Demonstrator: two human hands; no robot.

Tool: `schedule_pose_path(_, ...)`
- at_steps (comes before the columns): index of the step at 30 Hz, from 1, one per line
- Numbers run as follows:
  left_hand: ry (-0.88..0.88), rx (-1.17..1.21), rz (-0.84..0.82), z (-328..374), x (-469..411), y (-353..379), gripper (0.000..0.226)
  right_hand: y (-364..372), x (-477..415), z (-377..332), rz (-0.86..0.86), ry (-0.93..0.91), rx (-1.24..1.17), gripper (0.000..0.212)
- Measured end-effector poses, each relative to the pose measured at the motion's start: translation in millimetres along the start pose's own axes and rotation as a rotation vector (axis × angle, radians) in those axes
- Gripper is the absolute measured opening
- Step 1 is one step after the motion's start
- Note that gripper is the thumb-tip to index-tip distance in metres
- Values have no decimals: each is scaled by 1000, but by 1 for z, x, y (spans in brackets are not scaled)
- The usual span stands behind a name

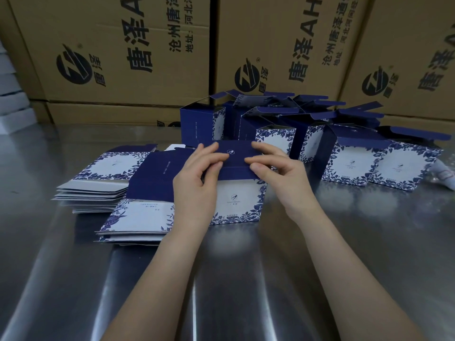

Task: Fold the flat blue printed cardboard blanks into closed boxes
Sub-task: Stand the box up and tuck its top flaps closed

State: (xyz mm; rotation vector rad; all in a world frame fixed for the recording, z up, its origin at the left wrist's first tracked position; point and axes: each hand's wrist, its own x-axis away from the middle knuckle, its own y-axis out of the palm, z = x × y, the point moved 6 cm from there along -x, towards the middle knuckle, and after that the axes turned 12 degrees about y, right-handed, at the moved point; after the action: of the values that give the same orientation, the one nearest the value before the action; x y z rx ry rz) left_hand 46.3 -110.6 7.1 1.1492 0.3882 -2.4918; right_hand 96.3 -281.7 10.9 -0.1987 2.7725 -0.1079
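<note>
A blue and white floral box (pixel 240 200) stands on the steel table in the middle, its dark blue lid flap (pixel 236 153) folded over the top. My left hand (pixel 197 175) pinches the left end of that flap. My right hand (pixel 275 168) pinches its right end, thumb under the flap edge. Left of the box lie two stacks of flat blanks (pixel 138 217), the farther stack (pixel 98 183) partly covered by the nearer one.
Several folded boxes with open lids (pixel 349 158) stand in a cluster behind and to the right. Large brown cartons (pixel 147 57) wall off the back. A white tube-like object (pixel 443 175) lies at the right edge. Bare steel table (pixel 221 279) stretches in front.
</note>
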Motion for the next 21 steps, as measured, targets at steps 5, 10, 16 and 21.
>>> schedule_pose_path(5,32,-62,-49,0,-1,2,21,4,0,0,-19,1,-24,25)
schedule_pose_path(10,58,-107,-14,0,-1,2,17,5,0,3,32,-1,-24,22)
schedule_pose_path(16,113,-178,8,3,-1,4,12,6,-1,4,69,-3,6,23)
schedule_pose_path(21,90,-128,3,-1,0,4,13,11,3,2,38,-16,30,22)
